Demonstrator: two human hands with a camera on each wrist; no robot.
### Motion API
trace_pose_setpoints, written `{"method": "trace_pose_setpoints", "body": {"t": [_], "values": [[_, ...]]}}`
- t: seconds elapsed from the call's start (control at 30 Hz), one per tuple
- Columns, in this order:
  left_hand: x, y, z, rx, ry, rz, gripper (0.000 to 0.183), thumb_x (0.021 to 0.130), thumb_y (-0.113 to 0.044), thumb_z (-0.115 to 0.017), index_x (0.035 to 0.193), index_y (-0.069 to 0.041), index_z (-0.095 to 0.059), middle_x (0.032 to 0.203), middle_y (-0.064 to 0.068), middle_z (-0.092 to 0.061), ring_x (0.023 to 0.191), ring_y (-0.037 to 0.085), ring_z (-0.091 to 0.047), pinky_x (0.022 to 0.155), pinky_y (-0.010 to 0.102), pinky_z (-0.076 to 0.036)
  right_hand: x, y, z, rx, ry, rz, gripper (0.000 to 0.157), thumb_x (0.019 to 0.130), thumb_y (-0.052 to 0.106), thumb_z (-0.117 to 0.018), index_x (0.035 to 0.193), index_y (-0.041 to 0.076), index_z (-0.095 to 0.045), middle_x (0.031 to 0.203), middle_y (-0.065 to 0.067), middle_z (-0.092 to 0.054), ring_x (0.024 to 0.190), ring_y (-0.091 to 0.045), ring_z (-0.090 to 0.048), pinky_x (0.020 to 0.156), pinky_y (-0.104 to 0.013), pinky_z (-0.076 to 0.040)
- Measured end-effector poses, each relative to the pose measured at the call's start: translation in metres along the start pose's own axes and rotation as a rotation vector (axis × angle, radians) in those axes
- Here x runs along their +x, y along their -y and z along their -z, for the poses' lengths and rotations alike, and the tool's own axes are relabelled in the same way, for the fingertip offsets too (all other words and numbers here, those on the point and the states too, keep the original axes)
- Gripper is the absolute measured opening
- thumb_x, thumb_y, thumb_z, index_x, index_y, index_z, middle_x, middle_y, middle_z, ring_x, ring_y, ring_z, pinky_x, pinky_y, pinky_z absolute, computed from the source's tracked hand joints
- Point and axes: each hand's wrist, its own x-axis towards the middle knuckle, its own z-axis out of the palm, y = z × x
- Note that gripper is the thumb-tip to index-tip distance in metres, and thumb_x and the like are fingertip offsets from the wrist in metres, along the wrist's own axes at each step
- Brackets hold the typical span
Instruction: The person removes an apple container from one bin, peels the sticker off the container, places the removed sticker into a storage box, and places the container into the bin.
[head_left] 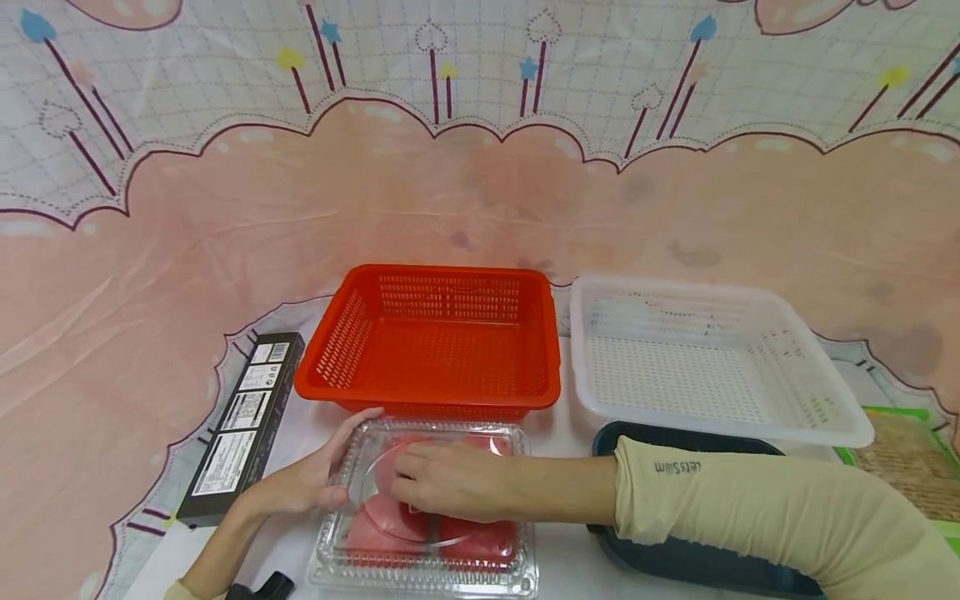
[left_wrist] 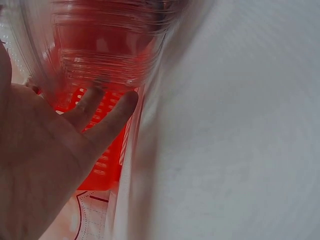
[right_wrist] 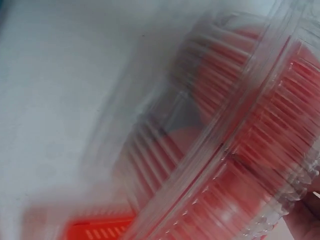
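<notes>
A clear plastic clamshell box (head_left: 337,542) with a ribbed rim stands at the front middle in the head view. Inside it, several red-pink rounded items (head_left: 382,533) show through the lid. My left hand (head_left: 303,483) is at the box's left side, thumb near the rim and index finger stretched toward its far corner; in the left wrist view, two fingers (left_wrist: 112,120) extend straight beside the ribbed wall. Across the lid lies my right hand (head_left: 457,479), its fingers bent over the top. Whether those fingers pinch the lid or only press on it is hidden.
Behind the box stands a red basket (head_left: 427,400), with a white basket (head_left: 720,425) to its right. A dark blue basin (head_left: 697,567) sits under the right forearm. A black labelled carton (head_left: 240,425) lies left; a green-edged packet (head_left: 900,458) is far right.
</notes>
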Motion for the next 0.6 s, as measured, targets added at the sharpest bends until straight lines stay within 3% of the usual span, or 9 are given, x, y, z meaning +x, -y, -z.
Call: {"method": "trace_pose_setpoints", "body": {"t": [0.33, 0.6], "values": [[-0.001, -0.001, 0.000, -0.013, 0.003, -0.026, 0.090, 0.088, -0.053, -0.060, 0.155, -0.026, -0.006, 0.151, 0.015, -0.021, 0.133, -0.002, -0.028, 0.105, 0.023, -0.035, -0.002, -0.002, 0.003, 0.062, 0.050, -0.033, 0.019, 0.100, 0.028, -0.052, 0.116, 0.018, -0.056, 0.123, 0.006, -0.063, 0.120, -0.009, -0.057, 0.102, -0.018, -0.046], [0.000, -0.001, 0.001, -0.012, 0.007, -0.039, 0.090, 0.088, -0.050, -0.062, 0.155, -0.025, -0.006, 0.151, 0.014, -0.022, 0.133, -0.002, -0.030, 0.105, 0.023, -0.036, -0.001, -0.011, 0.001, 0.215, 0.059, -0.016, 0.012, 0.098, 0.025, -0.056, 0.108, 0.018, -0.053, 0.109, 0.009, -0.063, 0.110, -0.007, -0.058, 0.101, -0.014, -0.044]]}}
